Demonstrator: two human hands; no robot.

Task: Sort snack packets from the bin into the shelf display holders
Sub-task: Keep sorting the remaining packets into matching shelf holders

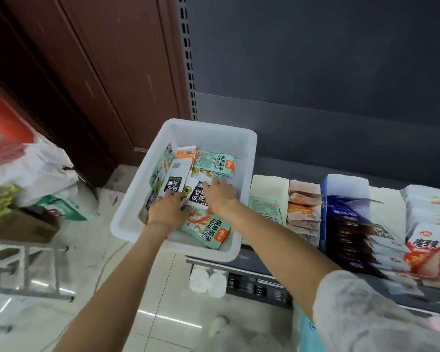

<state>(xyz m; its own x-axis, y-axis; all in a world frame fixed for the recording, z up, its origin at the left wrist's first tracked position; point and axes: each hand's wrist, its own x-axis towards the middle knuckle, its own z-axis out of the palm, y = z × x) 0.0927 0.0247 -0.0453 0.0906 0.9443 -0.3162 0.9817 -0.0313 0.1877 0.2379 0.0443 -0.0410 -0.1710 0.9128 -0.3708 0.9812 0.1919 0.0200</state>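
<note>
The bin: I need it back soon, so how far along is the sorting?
Done: the holders on the shelf already stand filled with packets. In hand: the left hand grips a white packet, and the right hand reaches into the bin. Left: several green packets remain inside.

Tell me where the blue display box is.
In the head view, the blue display box stands on the shelf right of the white bin, between the holder of orange-and-white packets and stacked white packets.
</note>
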